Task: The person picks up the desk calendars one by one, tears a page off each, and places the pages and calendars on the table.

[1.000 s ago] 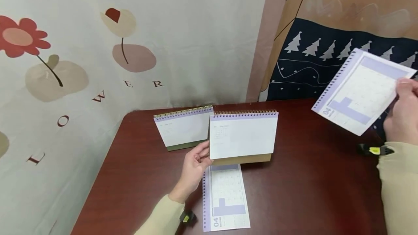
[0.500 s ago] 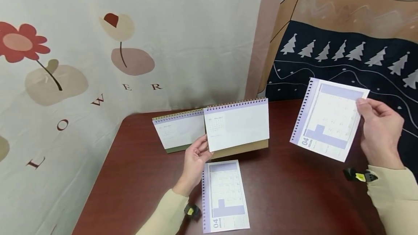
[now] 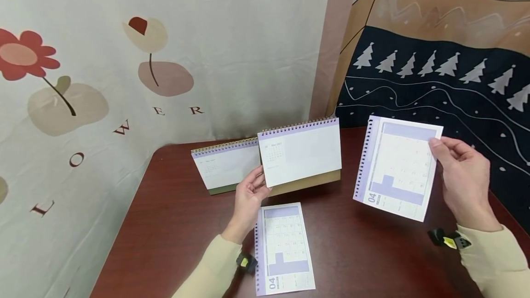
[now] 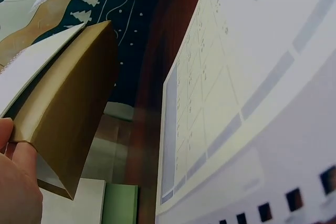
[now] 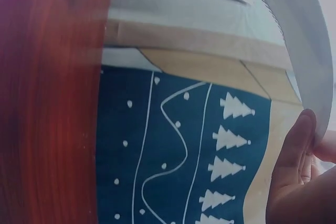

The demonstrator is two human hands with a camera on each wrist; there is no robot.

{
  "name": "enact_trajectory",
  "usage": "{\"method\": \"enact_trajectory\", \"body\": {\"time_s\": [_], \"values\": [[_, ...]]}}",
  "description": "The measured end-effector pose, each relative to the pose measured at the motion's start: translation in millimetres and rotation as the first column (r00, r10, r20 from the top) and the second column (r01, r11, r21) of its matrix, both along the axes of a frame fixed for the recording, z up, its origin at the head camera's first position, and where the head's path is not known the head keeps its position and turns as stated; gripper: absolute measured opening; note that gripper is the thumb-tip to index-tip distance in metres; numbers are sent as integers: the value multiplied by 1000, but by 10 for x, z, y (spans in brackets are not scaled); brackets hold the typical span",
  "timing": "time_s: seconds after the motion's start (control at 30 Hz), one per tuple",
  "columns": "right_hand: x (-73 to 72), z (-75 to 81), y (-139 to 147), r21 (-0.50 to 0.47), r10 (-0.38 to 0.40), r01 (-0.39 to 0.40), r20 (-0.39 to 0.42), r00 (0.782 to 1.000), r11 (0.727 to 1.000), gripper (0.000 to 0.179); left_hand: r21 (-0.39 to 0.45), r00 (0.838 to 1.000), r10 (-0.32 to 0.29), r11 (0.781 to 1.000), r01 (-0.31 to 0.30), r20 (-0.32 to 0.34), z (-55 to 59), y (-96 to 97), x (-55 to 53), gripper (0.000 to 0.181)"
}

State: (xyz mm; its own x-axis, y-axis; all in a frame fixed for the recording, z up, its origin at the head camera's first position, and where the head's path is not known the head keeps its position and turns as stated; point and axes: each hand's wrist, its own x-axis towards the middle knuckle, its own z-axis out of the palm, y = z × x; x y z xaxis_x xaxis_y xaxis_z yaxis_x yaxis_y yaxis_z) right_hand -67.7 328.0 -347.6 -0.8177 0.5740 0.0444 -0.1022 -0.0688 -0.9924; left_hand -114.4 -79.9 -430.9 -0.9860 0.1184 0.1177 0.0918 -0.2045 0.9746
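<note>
My left hand [image 3: 247, 200] holds a spiral-bound desk calendar [image 3: 308, 151] with a tan base by its lower left corner, tilted, its white May page facing me. In the left wrist view, fingers [image 4: 23, 163] curl around the corner of the tan stand [image 4: 71, 98]. Off to the right, my right hand [image 3: 465, 183] pinches the right edge of a loose calendar page [image 3: 399, 169] marked 04, with punched holes down its left side. That page appears slightly bent in the right wrist view. A similar 04 page [image 3: 286, 243] lies on the table below the calendar.
A second desk calendar [image 3: 227, 167] with a green base stands behind and left, partly covered by the tan one. Both are on a dark red-brown table [image 3: 178, 224]. Behind it hang a flower-printed cloth [image 3: 248, 59] and a tree-patterned cloth [image 3: 414, 91].
My right hand has brought its page leftward and down, closer to the calendar. The tan calendar has been raised a little and turned slightly in my left hand.
</note>
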Motion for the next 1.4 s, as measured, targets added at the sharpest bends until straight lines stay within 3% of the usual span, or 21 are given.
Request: {"method": "enact_trajectory", "body": {"time_s": [0.13, 0.3, 0.4, 0.63, 0.87, 1.0, 1.4], "values": [[78, -32, -85, 145, 26, -41, 104, 994, 989, 15, 4, 1000, 2, 1000, -2, -6, 2, 27, -32, 61], [159, -96, -194, 346, 25, -111, 244, 970, 931, 18, -7, 1000, 6, 1000, -7, -8, -3, 49, -67, 61], [199, -152, -251, 390, 35, -147, 280, 959, 909, 27, -10, 1000, 9, 1000, -9, 2, -1, 62, -81, 61], [275, -294, -391, 438, 60, -209, 330, 942, 874, 52, -12, 1000, 12, 1000, -12, 12, 5, 93, -111, 61], [322, -393, -492, 441, 113, -252, 316, 942, 861, 47, 1, 1000, 9, 1000, -9, 16, 23, 121, -133, 60], [344, -457, -527, 455, 159, -308, 336, 928, 835, 44, 1, 1000, 1, 1000, -1, 20, 40, 140, -146, 60], [392, -693, -694, 428, 251, -417, 393, 885, 802, 37, -2, 999, -4, 1000, 4, 33, 46, 186, -189, 59]]}}
